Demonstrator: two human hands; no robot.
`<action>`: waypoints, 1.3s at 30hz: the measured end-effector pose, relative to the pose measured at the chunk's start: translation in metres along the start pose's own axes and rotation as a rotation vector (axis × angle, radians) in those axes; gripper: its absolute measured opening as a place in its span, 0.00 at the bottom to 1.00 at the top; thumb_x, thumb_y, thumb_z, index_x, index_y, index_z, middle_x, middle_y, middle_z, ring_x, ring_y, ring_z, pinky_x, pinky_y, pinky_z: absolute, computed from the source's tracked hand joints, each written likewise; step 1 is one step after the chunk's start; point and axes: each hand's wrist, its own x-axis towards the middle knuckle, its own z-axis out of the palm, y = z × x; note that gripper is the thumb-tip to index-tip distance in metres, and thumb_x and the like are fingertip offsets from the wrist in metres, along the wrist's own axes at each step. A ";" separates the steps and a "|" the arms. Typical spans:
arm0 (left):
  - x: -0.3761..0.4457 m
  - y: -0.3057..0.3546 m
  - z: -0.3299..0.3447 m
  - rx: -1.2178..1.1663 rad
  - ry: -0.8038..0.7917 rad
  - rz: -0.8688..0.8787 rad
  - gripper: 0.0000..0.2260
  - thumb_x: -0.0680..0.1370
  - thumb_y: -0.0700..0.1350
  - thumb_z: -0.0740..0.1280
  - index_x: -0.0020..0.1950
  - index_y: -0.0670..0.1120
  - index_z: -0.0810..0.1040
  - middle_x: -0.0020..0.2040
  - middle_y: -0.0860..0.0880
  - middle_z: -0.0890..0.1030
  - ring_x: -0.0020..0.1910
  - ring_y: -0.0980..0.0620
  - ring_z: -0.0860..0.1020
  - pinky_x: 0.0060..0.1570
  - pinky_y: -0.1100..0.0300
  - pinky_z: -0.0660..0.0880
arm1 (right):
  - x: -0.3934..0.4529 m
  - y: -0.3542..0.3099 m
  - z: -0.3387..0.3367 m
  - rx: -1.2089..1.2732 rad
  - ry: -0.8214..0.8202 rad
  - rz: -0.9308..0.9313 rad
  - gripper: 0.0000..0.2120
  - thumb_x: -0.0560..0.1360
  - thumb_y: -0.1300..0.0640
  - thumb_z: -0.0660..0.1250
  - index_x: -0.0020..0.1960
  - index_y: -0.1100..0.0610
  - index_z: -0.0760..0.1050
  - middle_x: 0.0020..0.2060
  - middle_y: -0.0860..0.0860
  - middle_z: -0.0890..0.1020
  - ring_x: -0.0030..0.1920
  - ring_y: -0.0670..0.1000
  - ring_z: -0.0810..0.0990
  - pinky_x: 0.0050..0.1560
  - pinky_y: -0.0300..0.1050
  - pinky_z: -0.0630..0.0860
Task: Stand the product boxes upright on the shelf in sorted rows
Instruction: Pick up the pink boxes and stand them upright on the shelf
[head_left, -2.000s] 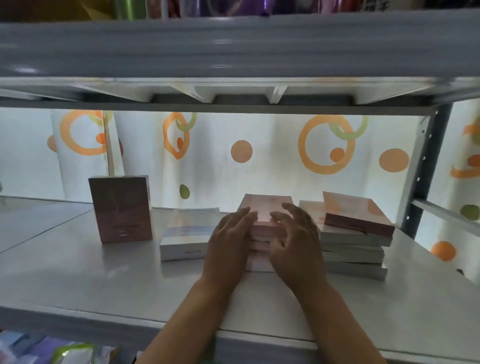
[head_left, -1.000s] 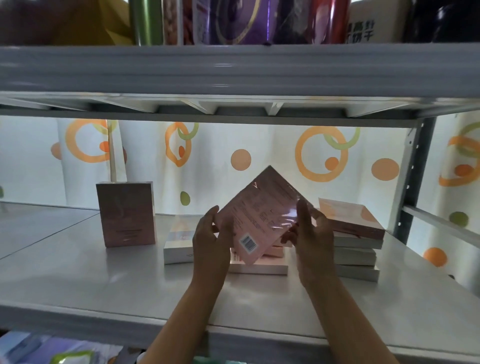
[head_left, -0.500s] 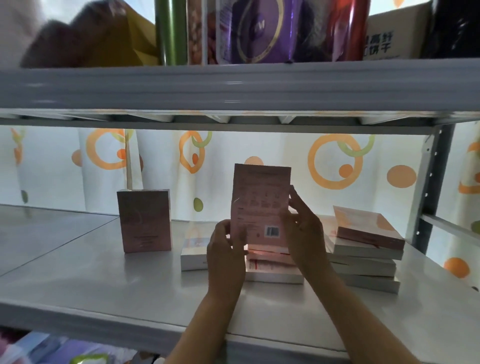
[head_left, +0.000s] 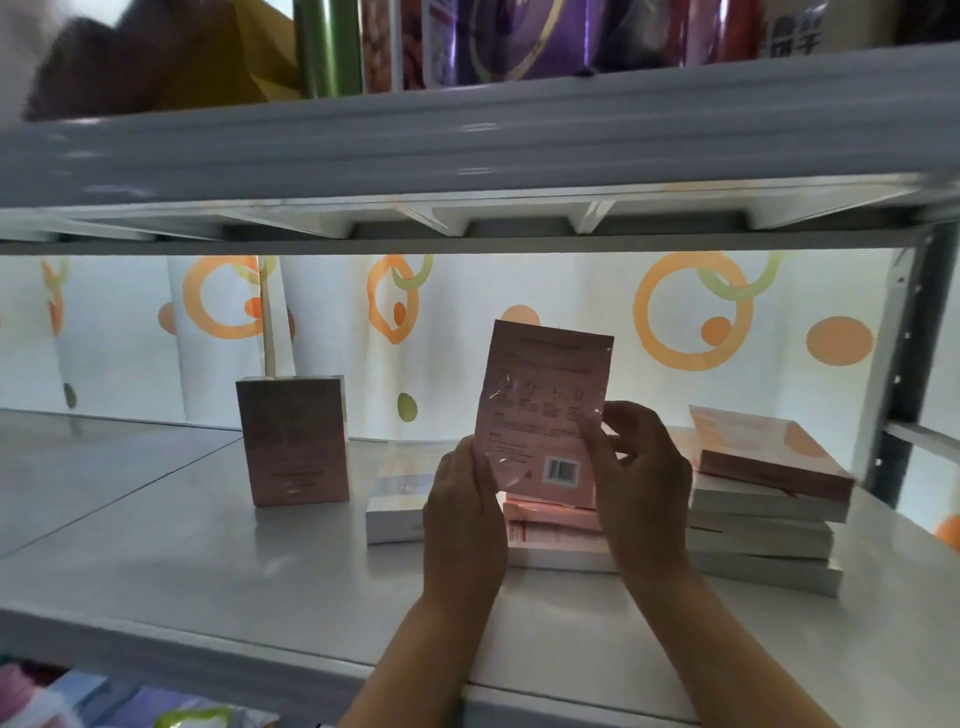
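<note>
Pink box (head_left: 540, 410): lifted clear of the shelf (head_left: 218, 571), back face and barcode towards us, almost upright now (a second ago it sat cornerwise like a diamond).
Left hand (head_left: 462, 519): fingers wrapped round the box's lower left edge.
Right hand (head_left: 636, 478): thumb and fingers pinching the lower right edge.
Middle stack (head_left: 556, 535): two boxes left flat beneath the raised one, down from three.
Standing box (head_left: 293, 441): upright at the left, unmoved.
Right stack (head_left: 763, 504): lying flat, same as before.

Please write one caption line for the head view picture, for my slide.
Both hands, left hand and right hand, hold a pink box upright above flat stacks on the shelf.
</note>
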 end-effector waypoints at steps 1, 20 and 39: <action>0.000 0.000 -0.001 -0.019 0.009 -0.002 0.11 0.79 0.56 0.54 0.52 0.53 0.73 0.46 0.55 0.80 0.42 0.54 0.80 0.41 0.54 0.83 | 0.000 -0.002 0.000 0.014 -0.002 0.020 0.11 0.78 0.48 0.68 0.58 0.51 0.76 0.50 0.37 0.79 0.43 0.39 0.79 0.34 0.21 0.72; -0.015 0.030 -0.004 -0.158 0.074 0.388 0.14 0.83 0.55 0.55 0.62 0.57 0.76 0.60 0.62 0.79 0.59 0.66 0.77 0.58 0.65 0.75 | 0.009 -0.026 -0.004 0.872 -0.622 0.670 0.14 0.79 0.47 0.58 0.56 0.56 0.74 0.49 0.56 0.83 0.45 0.52 0.86 0.40 0.42 0.82; 0.004 0.005 -0.006 -0.155 -0.033 -0.129 0.10 0.80 0.55 0.62 0.59 0.60 0.77 0.52 0.56 0.79 0.45 0.59 0.79 0.42 0.65 0.78 | 0.013 -0.012 -0.008 0.373 -0.170 0.393 0.11 0.80 0.58 0.61 0.43 0.53 0.79 0.35 0.50 0.82 0.38 0.51 0.80 0.38 0.41 0.77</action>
